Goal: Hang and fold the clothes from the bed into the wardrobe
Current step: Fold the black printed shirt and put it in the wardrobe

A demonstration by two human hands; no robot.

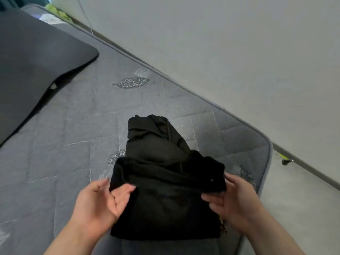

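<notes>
Pinched black trousers by opposite edges with left hand and right hand, half-folded on the quilted mattress near its corner. Farther up the mattress: dark pillow, green cloth.

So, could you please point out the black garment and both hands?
black garment [165, 208]: head view, its folded lower part.
left hand [103, 205]: head view, the palm.
right hand [237, 203]: head view, middle of the hand.

A dark grey pad lies left; thin white cable against wall
</notes>
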